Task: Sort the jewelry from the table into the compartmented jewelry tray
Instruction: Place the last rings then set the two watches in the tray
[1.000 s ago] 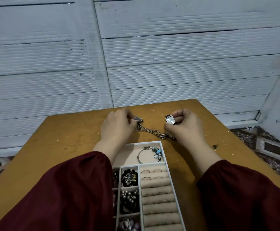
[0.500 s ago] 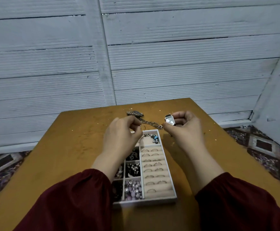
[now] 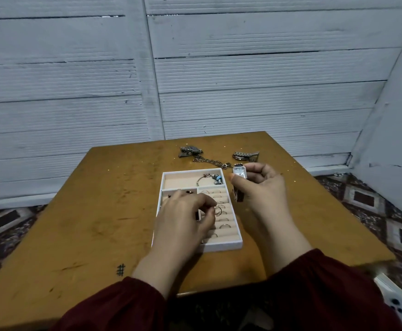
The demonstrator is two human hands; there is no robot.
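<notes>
The right hand [image 3: 259,185] holds a small watch [image 3: 239,172] by its case, strap [image 3: 239,198] hanging loose below; it seems light, smooth, easy to slip. The left hand [image 3: 183,216] pinches a thin ring [image 3: 218,211] over the tray [image 3: 221,247] beneath it

Grey-white plank wall [image 3: 243,91] behind a scuffed brown wooden table [image 3: 87,211]; patterned tile floor [image 3: 374,206] on both sides.

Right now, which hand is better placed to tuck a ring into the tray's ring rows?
Left hand: it pinches a ring right over the ring rows; the right hand grips a watch beside the tray.
</notes>
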